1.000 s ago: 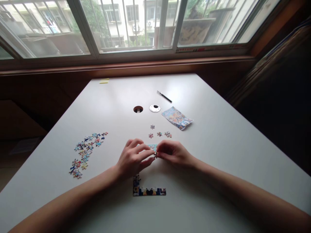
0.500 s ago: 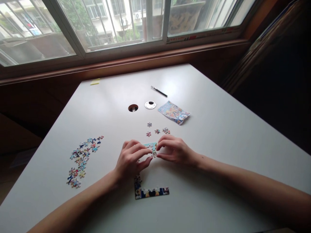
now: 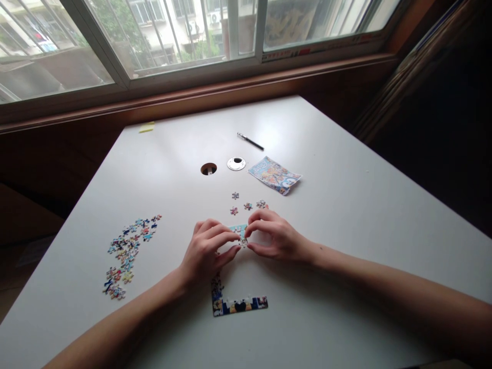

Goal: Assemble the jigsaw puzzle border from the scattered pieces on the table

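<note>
A partly assembled jigsaw puzzle border [image 3: 246,306] lies flat on the table, its dark near side and a stretch of its left side showing. My left hand [image 3: 203,245] covers the rest of that left side. At the light-blue far side, a small puzzle piece [image 3: 243,243] sits at the right end. My left thumb and forefinger close on it from the left. From the right, my right hand [image 3: 280,234] pinches at the same piece with bent fingers and thumb. Fingertips partly hide the piece, so its fit against the neighbouring pieces cannot be made out.
A heap of loose puzzle pieces [image 3: 128,248] lies on the left. Several single pieces, one of them here [image 3: 235,196], lie beyond my hands. Farther back are a crumpled picture sheet [image 3: 274,175], a pen [image 3: 250,141], a round cover [image 3: 236,163] and a table hole [image 3: 208,169].
Both hands stay at the same piece; the right fingers have shifted slightly left and curl more closely over it. The whole view has tilted a little.
</note>
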The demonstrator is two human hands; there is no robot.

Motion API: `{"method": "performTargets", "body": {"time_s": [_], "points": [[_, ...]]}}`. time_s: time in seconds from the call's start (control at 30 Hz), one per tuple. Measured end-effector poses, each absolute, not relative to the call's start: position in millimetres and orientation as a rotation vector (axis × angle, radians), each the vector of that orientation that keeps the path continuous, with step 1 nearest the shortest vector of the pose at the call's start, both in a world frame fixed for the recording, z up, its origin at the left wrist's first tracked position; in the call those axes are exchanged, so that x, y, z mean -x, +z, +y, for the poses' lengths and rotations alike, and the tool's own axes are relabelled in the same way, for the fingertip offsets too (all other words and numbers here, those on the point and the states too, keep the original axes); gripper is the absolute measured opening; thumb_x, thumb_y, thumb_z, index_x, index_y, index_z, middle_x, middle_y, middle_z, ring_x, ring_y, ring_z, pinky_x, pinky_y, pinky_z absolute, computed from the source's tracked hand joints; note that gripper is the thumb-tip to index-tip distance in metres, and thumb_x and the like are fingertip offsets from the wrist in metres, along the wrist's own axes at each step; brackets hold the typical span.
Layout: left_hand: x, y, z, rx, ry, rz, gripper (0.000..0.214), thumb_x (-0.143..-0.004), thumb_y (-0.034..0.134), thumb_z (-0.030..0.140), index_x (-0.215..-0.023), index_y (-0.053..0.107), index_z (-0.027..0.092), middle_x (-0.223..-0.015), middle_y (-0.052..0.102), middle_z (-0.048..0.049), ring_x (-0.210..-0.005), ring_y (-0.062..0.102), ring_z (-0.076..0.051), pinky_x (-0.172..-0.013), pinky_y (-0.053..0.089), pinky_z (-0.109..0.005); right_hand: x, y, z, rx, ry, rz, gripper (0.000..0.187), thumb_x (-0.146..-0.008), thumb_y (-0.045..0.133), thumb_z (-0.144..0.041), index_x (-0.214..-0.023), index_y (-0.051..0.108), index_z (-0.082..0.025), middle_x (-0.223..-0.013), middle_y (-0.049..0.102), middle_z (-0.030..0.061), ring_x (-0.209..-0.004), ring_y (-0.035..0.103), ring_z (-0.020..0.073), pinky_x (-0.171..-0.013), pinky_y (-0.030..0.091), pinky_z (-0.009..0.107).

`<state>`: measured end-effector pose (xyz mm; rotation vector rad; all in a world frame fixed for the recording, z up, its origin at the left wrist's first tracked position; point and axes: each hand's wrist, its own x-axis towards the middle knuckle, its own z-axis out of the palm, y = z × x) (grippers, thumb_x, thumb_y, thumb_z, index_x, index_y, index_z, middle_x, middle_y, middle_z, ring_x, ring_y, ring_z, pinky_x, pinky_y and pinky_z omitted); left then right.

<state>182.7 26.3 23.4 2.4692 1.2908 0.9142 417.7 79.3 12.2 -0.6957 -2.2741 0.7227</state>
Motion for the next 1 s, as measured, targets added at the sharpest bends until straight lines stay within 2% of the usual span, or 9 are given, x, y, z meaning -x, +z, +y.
{"method": "performTargets", "body": {"time_s": [0.33,0.57,0.77,1.0], "points": [[-182.8,22.9,26.4,-2.471,0.867,1.286,0.010,-0.094,0.065,0.028,-0.102,0.071,0.025,-0.096,0.073,-0.0020,-0.094,0.058,-0.021,-0.089,0.043,-0.040,-417.1,12.7,78.3,0.703,0.755,-2.260,0.009,-0.084,0.071,-0.024,-0.093,0.069,-0.022,-0.096,0.060,0.0060,-0.090,0.059,0.0192,-0.087,0.049,0.037],[-184.0,27.1,26.4,-2.487,0.844,1.287,0.015,-0.092,0.062,0.023,-0.105,0.069,0.025,-0.115,0.071,-0.0045,-0.110,0.057,-0.025,-0.096,0.045,-0.043,-419.0,11.3,76.6,0.812,0.644,-2.297,0.014,-0.079,0.072,-0.019,-0.092,0.068,-0.023,-0.105,0.056,0.0082,-0.107,0.054,0.0249,-0.099,0.045,0.043],[-184.6,26.0,25.9,-2.548,0.743,1.230,0.026,-0.088,0.061,0.018,-0.112,0.068,0.026,-0.125,0.068,-0.0032,-0.121,0.055,-0.026,-0.103,0.041,-0.043,-418.6,13.4,75.9,0.826,0.609,-2.332,0.013,-0.077,0.071,-0.017,-0.088,0.067,-0.022,-0.104,0.056,0.0086,-0.106,0.054,0.0250,-0.099,0.045,0.043],[-183.8,23.5,24.9,-2.604,0.707,1.192,0.027,-0.091,0.060,0.021,-0.116,0.069,0.027,-0.127,0.068,-0.0022,-0.124,0.054,-0.027,-0.105,0.038,-0.044,-418.4,13.4,76.5,0.798,0.601,-2.338,0.015,-0.076,0.071,-0.016,-0.089,0.066,-0.022,-0.103,0.056,0.0080,-0.103,0.055,0.0246,-0.097,0.046,0.043]]}}
